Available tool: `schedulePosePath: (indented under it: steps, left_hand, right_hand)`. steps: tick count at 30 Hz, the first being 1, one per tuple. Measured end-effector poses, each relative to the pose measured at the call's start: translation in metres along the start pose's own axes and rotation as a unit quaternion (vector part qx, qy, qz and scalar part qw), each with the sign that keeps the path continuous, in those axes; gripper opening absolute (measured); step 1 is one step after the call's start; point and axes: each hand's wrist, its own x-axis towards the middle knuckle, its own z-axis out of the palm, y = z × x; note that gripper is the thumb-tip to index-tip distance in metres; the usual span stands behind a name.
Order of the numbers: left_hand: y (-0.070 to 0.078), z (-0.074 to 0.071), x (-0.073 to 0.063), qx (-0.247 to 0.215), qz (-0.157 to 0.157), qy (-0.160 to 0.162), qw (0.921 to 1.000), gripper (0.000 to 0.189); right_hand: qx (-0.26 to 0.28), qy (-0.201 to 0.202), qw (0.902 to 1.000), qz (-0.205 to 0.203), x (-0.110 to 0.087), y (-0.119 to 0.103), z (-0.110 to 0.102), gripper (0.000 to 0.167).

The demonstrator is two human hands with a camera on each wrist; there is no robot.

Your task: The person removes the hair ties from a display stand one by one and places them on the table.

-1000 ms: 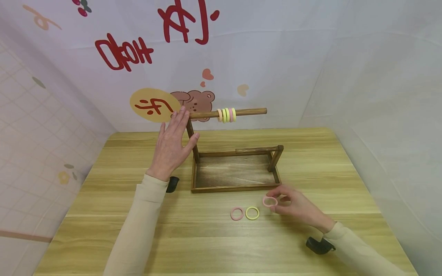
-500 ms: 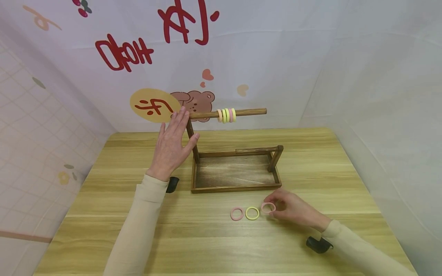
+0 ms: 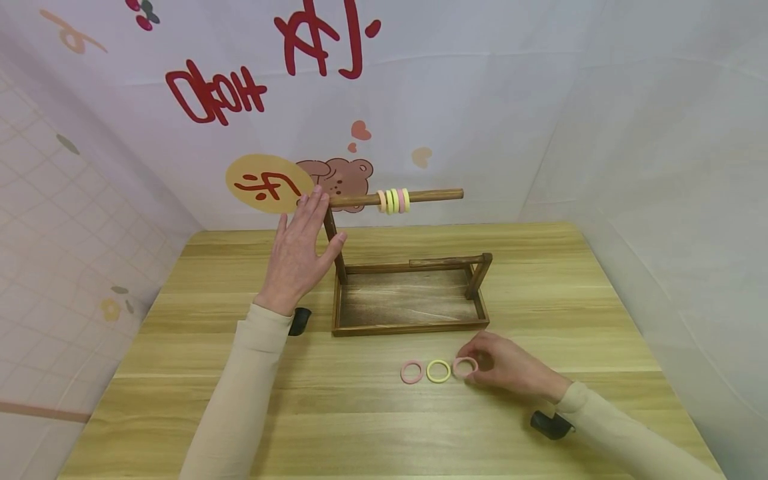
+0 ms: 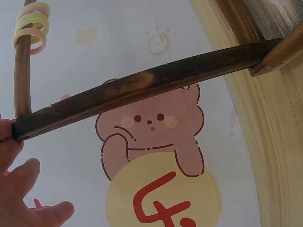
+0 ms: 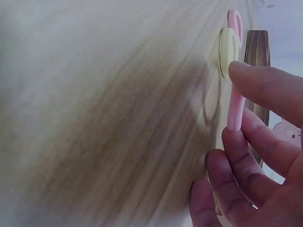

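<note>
My right hand [image 3: 510,365] pinches a pale pink ring [image 5: 235,111] between thumb and fingers, low over the table and just right of a yellow ring [image 3: 439,381]. Left of that lies a darker pink ring [image 3: 412,382]; both lie flat. My left hand [image 3: 300,250] touches the top left corner of a dark wooden stand [image 3: 411,327], its fingers extended against the joint of post and upper bar. Several yellow, pink and orange rings [image 3: 393,201] hang around the middle of the upper bar [image 3: 438,195]. In the left wrist view the fingertips sit right at the bar's end.
The stand has a shallow tray base and a shorter bar [image 3: 447,261] on a low post at its right. A printed white cloth [image 3: 480,100] hangs behind the wooden table [image 3: 336,427]. Black wrist devices [image 3: 551,425] sit under the forearms.
My right hand has lowered the pale pink ring toward the table and slightly left, beside the yellow ring. The left hand, stand and hanging rings have stayed put.
</note>
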Motion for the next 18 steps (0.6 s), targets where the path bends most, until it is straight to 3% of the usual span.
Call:
schedulePosePath:
  steps: [18]
  left_hand:
    - [-0.0007,0.0008,0.0004,0.000,0.001,0.000,1.0000,0.075]
  right_hand:
    - [-0.042,-0.009,0.9991,0.002,0.0025,0.0033,0.0027,0.032]
